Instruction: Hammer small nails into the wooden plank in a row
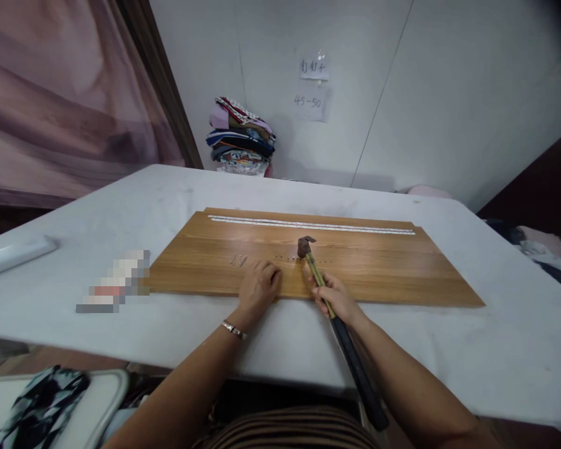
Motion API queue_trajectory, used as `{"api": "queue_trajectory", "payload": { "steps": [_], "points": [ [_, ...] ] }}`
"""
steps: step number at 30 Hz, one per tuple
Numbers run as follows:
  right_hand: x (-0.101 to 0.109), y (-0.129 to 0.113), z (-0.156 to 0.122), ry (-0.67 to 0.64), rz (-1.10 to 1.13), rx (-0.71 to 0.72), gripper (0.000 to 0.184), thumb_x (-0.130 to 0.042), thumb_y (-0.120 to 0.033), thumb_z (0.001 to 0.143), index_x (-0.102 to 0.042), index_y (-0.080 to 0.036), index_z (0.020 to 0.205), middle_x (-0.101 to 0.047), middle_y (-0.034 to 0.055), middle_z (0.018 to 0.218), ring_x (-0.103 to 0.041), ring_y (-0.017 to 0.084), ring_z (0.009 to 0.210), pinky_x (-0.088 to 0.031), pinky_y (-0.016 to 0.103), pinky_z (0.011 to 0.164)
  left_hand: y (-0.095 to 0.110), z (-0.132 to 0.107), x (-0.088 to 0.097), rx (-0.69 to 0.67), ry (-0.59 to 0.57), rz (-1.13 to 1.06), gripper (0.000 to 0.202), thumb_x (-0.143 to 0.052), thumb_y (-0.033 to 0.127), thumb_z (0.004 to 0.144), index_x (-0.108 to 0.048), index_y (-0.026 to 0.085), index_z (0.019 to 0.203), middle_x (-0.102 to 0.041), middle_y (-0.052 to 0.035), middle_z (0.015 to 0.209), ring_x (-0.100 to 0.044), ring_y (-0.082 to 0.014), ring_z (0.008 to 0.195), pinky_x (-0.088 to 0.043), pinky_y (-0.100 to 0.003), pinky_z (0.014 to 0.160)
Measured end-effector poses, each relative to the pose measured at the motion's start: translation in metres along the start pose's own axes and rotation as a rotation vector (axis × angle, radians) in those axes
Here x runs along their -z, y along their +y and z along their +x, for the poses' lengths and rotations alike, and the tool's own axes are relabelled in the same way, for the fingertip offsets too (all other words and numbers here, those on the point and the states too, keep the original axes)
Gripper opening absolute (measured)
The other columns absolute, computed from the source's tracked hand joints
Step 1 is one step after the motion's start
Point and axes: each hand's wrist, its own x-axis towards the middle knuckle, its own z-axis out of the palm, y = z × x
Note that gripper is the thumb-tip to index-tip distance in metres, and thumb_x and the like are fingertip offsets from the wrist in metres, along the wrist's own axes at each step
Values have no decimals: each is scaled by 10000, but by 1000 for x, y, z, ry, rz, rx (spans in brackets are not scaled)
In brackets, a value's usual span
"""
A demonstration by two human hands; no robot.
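Note:
My right hand (335,296) is wrapped round the yellow-green handle of a claw hammer (318,272), partway along it. The rusty metal head is over the middle of a brown wood-grain board (402,271), and the long black grip reaches back toward my body. My left hand (260,287) rests at the board's front edge with its fingers curled; whatever they may hold is hidden. Just left of it lie a few loose nails (238,260). A row of small nails (287,258) crosses the middle of the board, partly behind the hammer head.
Two pale measuring strips (308,227) run along the board's far side. The board lies on a white-covered table (449,355). At left are a blurred-out item (116,280) and a white roll (16,255). Folded clothes (240,137) are stacked by the wall.

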Motion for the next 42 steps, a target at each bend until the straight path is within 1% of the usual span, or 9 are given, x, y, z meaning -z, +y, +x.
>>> {"api": "queue_trajectory", "payload": {
  "steps": [9, 18, 22, 32, 35, 39, 42],
  "points": [
    [1, 2, 1, -16, 10, 10, 279, -541, -292, 672, -462, -178, 914, -459, -117, 337, -313, 70, 241, -257, 166, 277, 4, 1, 4, -5, 13, 1, 186, -463, 250, 870, -603, 200, 759, -596, -41, 815, -520, -180, 836, -412, -319, 777],
    [1, 2, 0, -10, 6, 0, 276, -539, -290, 671, -463, -182, 913, -440, -127, 338, -308, 68, 237, -258, 167, 274, 2, 0, 2, -9, 10, 10, 187, -456, 239, 869, -604, 193, 764, -594, -42, 819, -522, -176, 837, -411, -315, 781],
    [1, 3, 0, 1, 27, 18, 275, -538, -290, 664, -466, -181, 905, -448, -123, 344, -312, 66, 244, -260, 163, 274, 2, 1, 3, -13, 7, 15, 191, -461, 240, 867, -606, 186, 756, -598, -42, 812, -523, -173, 834, -410, -314, 782],
    [-1, -3, -1, -8, 30, -1, 308, -548, -303, 647, -451, -187, 916, -426, -132, 336, -301, 66, 242, -260, 163, 265, 2, 1, 3, 11, -9, -10, 187, -476, 231, 856, -624, 186, 750, -604, -44, 814, -525, -170, 841, -413, -316, 789],
    [0, -1, -1, -5, 22, 2, 301, -541, -291, 651, -451, -187, 919, -442, -128, 349, -305, 65, 242, -260, 163, 262, 2, 1, 7, 43, -31, -90, 171, -497, 237, 838, -631, 184, 747, -608, -33, 802, -534, -157, 824, -422, -294, 767],
    [1, 1, -1, -15, 5, -7, 292, -537, -300, 665, -456, -184, 921, -434, -126, 339, -303, 69, 241, -266, 168, 263, -5, 3, 16, 144, -37, -218, 135, -515, 231, 811, -635, 187, 769, -619, -16, 807, -556, -139, 814, -435, -263, 741],
    [2, 2, 0, -13, -2, 2, 289, -534, -299, 663, -463, -182, 917, -434, -125, 344, -302, 66, 243, -257, 166, 266, -17, 5, 26, 214, -6, -165, 146, -511, 237, 807, -649, 193, 814, -641, -22, 856, -567, -154, 848, -441, -277, 773]
  ]
}}
